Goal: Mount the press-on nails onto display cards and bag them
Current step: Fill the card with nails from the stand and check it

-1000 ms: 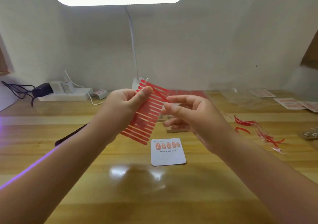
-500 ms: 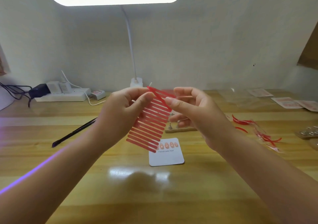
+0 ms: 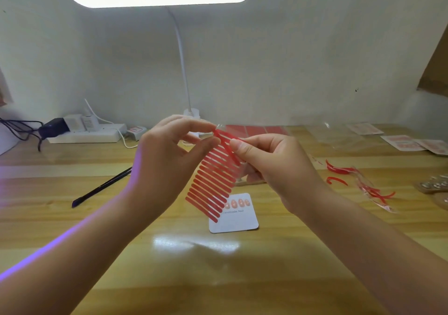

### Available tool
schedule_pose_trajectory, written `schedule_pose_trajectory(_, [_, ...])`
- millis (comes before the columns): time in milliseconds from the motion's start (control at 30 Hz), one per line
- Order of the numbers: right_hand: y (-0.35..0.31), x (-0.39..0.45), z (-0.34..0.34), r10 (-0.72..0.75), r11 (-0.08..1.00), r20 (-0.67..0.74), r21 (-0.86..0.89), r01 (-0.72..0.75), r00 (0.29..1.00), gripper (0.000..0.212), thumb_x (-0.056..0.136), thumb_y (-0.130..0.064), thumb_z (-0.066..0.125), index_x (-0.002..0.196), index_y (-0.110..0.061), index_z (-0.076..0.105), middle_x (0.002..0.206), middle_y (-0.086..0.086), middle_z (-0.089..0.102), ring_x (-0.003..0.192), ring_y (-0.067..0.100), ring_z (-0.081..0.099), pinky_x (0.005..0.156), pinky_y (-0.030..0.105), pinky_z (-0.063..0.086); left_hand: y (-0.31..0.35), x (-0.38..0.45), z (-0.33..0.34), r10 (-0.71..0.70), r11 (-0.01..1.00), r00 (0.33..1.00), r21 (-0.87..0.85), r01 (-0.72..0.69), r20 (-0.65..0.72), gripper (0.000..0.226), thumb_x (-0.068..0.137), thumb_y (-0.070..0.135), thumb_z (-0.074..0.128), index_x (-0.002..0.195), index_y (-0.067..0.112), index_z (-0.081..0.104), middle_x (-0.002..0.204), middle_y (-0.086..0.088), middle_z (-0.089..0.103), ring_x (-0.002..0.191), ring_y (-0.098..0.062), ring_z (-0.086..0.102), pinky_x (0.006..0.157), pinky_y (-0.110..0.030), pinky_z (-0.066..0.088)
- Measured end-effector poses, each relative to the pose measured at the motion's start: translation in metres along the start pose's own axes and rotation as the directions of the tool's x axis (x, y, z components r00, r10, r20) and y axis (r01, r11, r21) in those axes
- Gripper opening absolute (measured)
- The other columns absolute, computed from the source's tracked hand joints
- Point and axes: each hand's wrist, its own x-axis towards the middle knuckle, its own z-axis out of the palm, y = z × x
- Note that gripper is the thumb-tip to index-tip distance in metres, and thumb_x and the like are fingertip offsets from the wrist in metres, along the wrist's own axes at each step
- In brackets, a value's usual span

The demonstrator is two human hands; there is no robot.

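The left hand [image 3: 167, 159] is pinching the top of the red adhesive-strip sheet [image 3: 214, 181] above the display card [image 3: 234, 214], while the right hand [image 3: 274, 167], now pulling farther than a moment ago, is peeling the top strip [image 3: 226, 148] half free, likely for mounting more nails.

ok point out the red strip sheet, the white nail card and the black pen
red sheet of adhesive strips [image 3: 213, 184]: head view, on the middle strips, held up between both hands.
white square nail display card [image 3: 238, 220]: head view, on its blank lower half.
black slim pen [image 3: 101, 187]: head view, mid-shaft, lying on the wooden table.
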Motion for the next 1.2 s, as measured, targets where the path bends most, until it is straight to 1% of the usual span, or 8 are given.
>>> schedule_pose_trajectory(200, [0.002, 0.0, 0.001, -0.009, 1.0, -0.035, -0.022, 0.009, 0.999, 0.011, 0.089, -0.025, 0.068, 0.079, -0.02, 0.071, 0.068, -0.002, 0.073, 0.058, 0.009, 0.068, 0.048, 0.016, 0.048, 0.011, -0.003, -0.002, 0.113, 0.99, 0.993, 0.086, -0.111, -0.022, 0.01, 0.081, 0.03, 0.072, 0.089, 0.024, 0.073, 0.102, 0.007, 0.064, 0.099, -0.01, 0.06, 0.077, -0.025, 0.052])
schedule_pose_trajectory(367, [0.003, 0.003, -0.003, 0.013, 1.0, -0.073, -0.004, -0.013, 0.997, 0.014, 0.09, -0.023, 0.067, 0.08, -0.013, 0.07, 0.061, -0.006, 0.069, 0.052, 0.005, 0.065, 0.045, 0.016, 0.046, 0.026, -0.005, -0.003, 0.162, 0.986, 0.987, 0.048, -0.162, 0.005, 0.012, 0.08, 0.024, 0.076, 0.084, 0.032, 0.069, 0.1, 0.008, 0.062, 0.1, -0.01, 0.059, 0.078, -0.012, 0.044])
schedule_pose_trajectory(567, [0.006, 0.007, -0.011, 0.064, 0.998, -0.105, 0.005, -0.063, 0.992, 0.014, 0.091, -0.022, 0.065, 0.087, -0.009, 0.069, 0.066, -0.003, 0.072, 0.056, 0.007, 0.066, 0.047, 0.017, 0.046, 0.036, 0.002, -0.013, 0.052, 0.975, 0.995, -0.214, -0.068, -0.08, 0.009, 0.083, 0.034, 0.07, 0.091, 0.038, 0.069, 0.101, 0.017, 0.066, 0.097, -0.005, 0.063, 0.079, -0.016, 0.047])
schedule_pose_trajectory(667, [0.005, 0.008, -0.011, 0.057, 0.998, -0.053, 0.043, -0.054, 0.997, 0.011, 0.09, -0.022, 0.065, 0.084, -0.014, 0.068, 0.066, -0.006, 0.07, 0.055, 0.006, 0.062, 0.048, 0.017, 0.047, 0.027, 0.012, -0.018, -0.117, 0.941, 0.993, -0.324, 0.099, -0.035, 0.038, 0.082, 0.038, 0.068, 0.117, 0.05, 0.058, 0.115, 0.016, 0.066, 0.097, 0.002, 0.064, 0.076, -0.014, 0.049])
schedule_pose_trajectory(800, [0.004, 0.007, -0.011, 0.03, 0.996, 0.018, 0.085, -0.031, 0.999, 0.014, 0.084, -0.031, 0.065, 0.083, -0.018, 0.069, 0.067, -0.006, 0.07, 0.058, 0.005, 0.064, 0.051, 0.015, 0.047, 0.014, 0.016, -0.017, -0.276, 0.866, 0.905, -0.325, 0.38, 0.323, 0.107, 0.059, 0.05, 0.084, 0.145, 0.05, 0.021, 0.12, -0.005, 0.062, 0.097, -0.012, 0.069, 0.07, -0.017, 0.054])
schedule_pose_trajectory(867, [0.006, 0.007, -0.01, 0.035, 0.995, 0.027, 0.095, -0.038, 0.999, 0.02, 0.078, -0.038, 0.065, 0.084, -0.019, 0.069, 0.07, -0.005, 0.071, 0.062, 0.006, 0.065, 0.053, 0.016, 0.048, 0.011, 0.012, -0.011, -0.273, 0.845, 0.858, -0.319, 0.43, 0.434, 0.117, 0.057, 0.04, 0.082, 0.149, 0.047, 0.009, 0.107, -0.008, 0.071, 0.089, -0.018, 0.072, 0.066, -0.022, 0.056])
schedule_pose_trajectory(1100, [0.008, 0.009, -0.006, 0.22, 0.971, 0.082, 0.077, -0.227, 0.972, 0.082, 0.053, -0.058, 0.074, 0.119, -0.014, 0.054, 0.105, 0.007, 0.068, 0.074, 0.02, 0.072, 0.062, 0.033, 0.058, 0.007, 0.006, -0.005, -0.21, 0.961, 0.956, -0.139, 0.241, 0.204, 0.109, 0.07, 0.02, 0.078, 0.151, 0.039, 0.007, 0.078, -0.004, 0.069, 0.068, -0.008, 0.07, 0.056, -0.016, 0.052])
schedule_pose_trajectory(1200, [0.007, 0.008, -0.006, 0.171, 0.985, 0.066, 0.015, -0.172, 0.983, 0.078, 0.05, -0.058, 0.078, 0.109, -0.013, 0.053, 0.101, 0.006, 0.065, 0.074, 0.016, 0.071, 0.07, 0.037, 0.06, 0.011, 0.001, -0.002, -0.075, 0.995, 0.987, 0.078, 0.064, 0.141, 0.113, 0.071, 0.028, 0.08, 0.151, 0.038, 0.001, 0.085, 0.005, 0.066, 0.07, -0.005, 0.066, 0.06, -0.02, 0.053])
